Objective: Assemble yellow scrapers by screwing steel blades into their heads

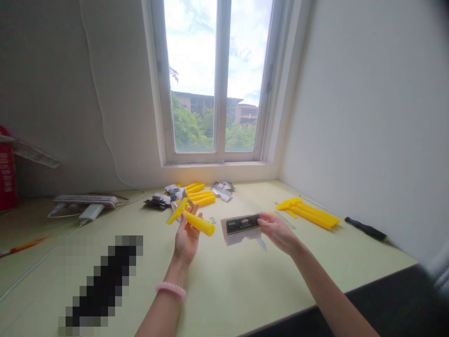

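The left hand [186, 237] is closed around a yellow plastic clip [199, 223], fingers wrapped over its thick bar, which sticks out to the right while a thinner yellow arm angles up and to the left. Both are held above a pale green desk [224, 299], with a pink coil bracelet [170, 290] on the left wrist. The right hand [277, 232] pinches the edge of a card packet [241, 229] with a dark label, holding it level just beside the clip, the two hands near each other but not touching. From the head camera's angle, the clip overlaps a heap of yellow bars [198, 194] farther back under the window [217, 79], and torn packaging [157, 201] lies on either side of that heap. A second yellow bundle [308, 213] sits to the right, near a black-handled screwdriver [366, 229] by the wall. Over on the left are a power strip [84, 201], a white charger [91, 213], an orange pen [23, 246] and a red box [7, 168] (its print is too small to read). A pixelated patch [101, 281] hides whatever lies on the desk left of the left forearm.
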`<action>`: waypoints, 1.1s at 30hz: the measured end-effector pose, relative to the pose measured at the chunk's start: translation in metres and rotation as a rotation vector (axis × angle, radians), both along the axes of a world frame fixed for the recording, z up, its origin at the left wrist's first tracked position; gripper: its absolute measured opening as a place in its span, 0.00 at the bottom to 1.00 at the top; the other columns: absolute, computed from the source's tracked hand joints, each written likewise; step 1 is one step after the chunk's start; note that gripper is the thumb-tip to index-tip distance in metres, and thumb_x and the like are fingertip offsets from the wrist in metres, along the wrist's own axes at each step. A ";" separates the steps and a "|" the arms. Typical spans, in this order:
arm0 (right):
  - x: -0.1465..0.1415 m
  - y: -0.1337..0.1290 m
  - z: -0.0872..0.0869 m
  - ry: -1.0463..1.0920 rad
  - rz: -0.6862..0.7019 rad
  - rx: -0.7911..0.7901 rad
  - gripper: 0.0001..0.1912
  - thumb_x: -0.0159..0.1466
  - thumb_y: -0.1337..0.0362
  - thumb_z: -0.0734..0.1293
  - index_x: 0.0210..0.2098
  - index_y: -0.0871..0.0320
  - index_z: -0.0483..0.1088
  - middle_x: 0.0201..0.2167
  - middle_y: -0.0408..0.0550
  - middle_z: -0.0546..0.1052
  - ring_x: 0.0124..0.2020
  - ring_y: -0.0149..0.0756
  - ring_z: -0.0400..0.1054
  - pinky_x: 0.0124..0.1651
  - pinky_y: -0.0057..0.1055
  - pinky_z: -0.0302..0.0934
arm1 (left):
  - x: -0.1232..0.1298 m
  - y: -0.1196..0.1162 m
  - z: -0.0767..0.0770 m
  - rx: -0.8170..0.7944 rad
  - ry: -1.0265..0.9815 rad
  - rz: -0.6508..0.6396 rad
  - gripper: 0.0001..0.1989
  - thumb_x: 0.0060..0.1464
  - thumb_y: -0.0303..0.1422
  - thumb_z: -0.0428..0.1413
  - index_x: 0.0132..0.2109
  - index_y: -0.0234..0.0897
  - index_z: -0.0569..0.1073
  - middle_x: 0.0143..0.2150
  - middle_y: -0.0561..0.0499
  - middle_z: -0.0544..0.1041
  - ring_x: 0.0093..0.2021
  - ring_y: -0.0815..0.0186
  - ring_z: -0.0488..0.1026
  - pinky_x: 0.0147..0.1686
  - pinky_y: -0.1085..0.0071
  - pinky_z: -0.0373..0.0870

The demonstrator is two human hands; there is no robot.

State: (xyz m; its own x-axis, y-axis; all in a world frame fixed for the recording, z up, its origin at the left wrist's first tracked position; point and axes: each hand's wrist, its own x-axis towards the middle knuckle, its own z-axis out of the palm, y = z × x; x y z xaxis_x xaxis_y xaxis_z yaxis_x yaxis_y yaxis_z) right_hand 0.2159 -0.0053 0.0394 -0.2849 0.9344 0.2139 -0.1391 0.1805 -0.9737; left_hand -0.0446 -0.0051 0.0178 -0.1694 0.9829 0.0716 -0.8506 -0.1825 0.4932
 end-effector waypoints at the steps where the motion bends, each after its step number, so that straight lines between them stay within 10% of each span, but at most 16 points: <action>1: 0.000 -0.007 -0.002 -0.017 0.020 0.013 0.14 0.53 0.57 0.67 0.33 0.61 0.71 0.30 0.51 0.75 0.33 0.38 0.69 0.38 0.36 0.62 | 0.000 0.000 0.000 0.011 -0.008 0.004 0.15 0.57 0.33 0.46 0.51 0.39 0.65 0.48 0.45 0.72 0.41 0.66 0.73 0.39 0.72 0.70; 12: -0.051 -0.016 -0.019 -0.112 -0.278 0.303 0.10 0.57 0.57 0.61 0.29 0.58 0.67 0.23 0.44 0.70 0.27 0.34 0.65 0.29 0.29 0.61 | 0.026 -0.016 0.004 0.060 0.453 -0.125 0.23 0.44 0.40 0.58 0.45 0.36 0.61 0.41 0.41 0.75 0.39 0.58 0.73 0.42 0.61 0.66; 23: -0.081 -0.010 -0.016 0.015 -0.406 0.346 0.07 0.57 0.61 0.60 0.28 0.58 0.66 0.23 0.43 0.70 0.26 0.32 0.64 0.29 0.27 0.60 | 0.039 -0.026 -0.009 0.070 0.864 -0.331 0.14 0.48 0.39 0.55 0.37 0.32 0.71 0.30 0.50 0.73 0.28 0.69 0.68 0.26 0.76 0.63; 33: -0.065 0.000 -0.019 -0.095 -0.387 0.339 0.10 0.56 0.59 0.62 0.31 0.58 0.69 0.31 0.48 0.73 0.35 0.37 0.66 0.41 0.36 0.62 | 0.038 -0.032 -0.004 0.087 0.694 -0.609 0.22 0.46 0.33 0.56 0.50 0.32 0.68 0.39 0.44 0.74 0.36 0.62 0.71 0.36 0.68 0.66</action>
